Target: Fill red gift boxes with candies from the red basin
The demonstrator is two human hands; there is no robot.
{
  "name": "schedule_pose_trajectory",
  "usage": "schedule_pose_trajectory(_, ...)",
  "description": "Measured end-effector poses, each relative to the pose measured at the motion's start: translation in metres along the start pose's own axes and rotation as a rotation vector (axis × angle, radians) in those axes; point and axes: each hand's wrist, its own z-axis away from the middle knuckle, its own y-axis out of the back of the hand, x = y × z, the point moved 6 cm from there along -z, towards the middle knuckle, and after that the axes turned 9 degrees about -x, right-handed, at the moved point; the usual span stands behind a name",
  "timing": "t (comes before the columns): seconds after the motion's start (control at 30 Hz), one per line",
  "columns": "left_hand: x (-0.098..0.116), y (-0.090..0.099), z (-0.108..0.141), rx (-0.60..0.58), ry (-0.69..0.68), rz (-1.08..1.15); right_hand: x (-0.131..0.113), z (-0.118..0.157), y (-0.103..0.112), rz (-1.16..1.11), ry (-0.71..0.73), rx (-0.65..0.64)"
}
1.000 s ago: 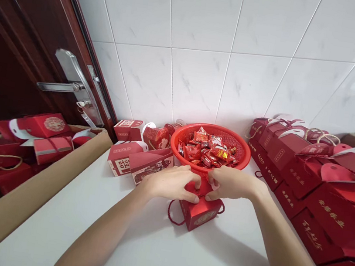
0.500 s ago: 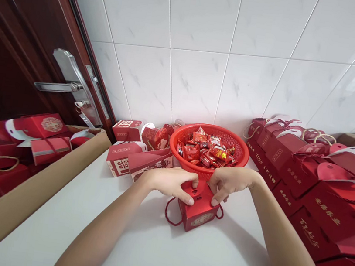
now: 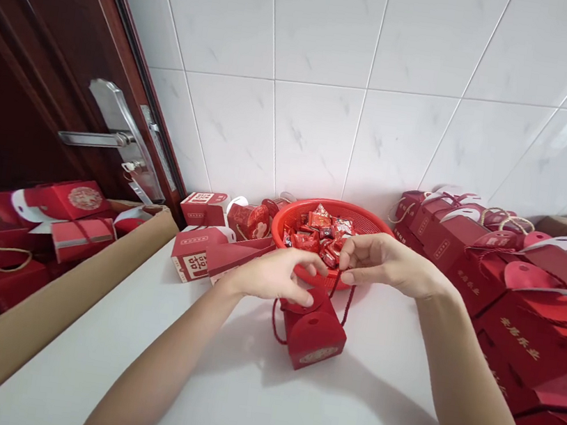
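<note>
A small red paper gift box [image 3: 312, 340] stands on the white tabletop, with a gold emblem on its front and dark red cord handles [image 3: 275, 324] at its sides. My left hand [image 3: 274, 276] is at the top of the box, its thumb against a raised flap and the fingers curled behind. Between thumb and fingertips, my right hand [image 3: 382, 263] pinches the right-hand cord, drawn up above the box. Just behind is a red plastic basket [image 3: 281, 230] of wrapped sweets [image 3: 320, 221], partly covered by my right hand.
Several red boxes are stacked along the right [image 3: 524, 338]. More red boxes [image 3: 198, 257] stand left of the basket against the tiled wall. On the far left, a cardboard carton [image 3: 66, 294] holds red boxes, beside a dark wooden door [image 3: 30, 64].
My right hand has left the box's top and risen, lifting the right cord from beside the box. The top flap has sprung up slightly. My left hand stays at the box.
</note>
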Motion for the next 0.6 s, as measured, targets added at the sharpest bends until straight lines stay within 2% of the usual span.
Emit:
schedule_pose_trajectory(0.13, 0.022, 0.011, 0.017, 0.094, -0.295, 0.404, -0.017, 0.009, -0.003, 0.026, 0.052, 0.124)
schedule_pose_trajectory(0.23, 0.035, 0.009, 0.026, 0.099, -0.457, 0.519, -0.023, 0.012, -0.011, 0.122, 0.026, 0.199)
schedule_pose_trajectory(0.43, 0.051, -0.006, 0.034, 0.093, -0.599, 0.509, -0.029, 0.022, -0.020, 0.455, -0.006, 0.496)
schedule_pose_trajectory(0.6, 0.054, -0.007, 0.035, 0.145, -0.625, 0.454, -0.032, 0.028, -0.023, 0.517, -0.004, 0.572)
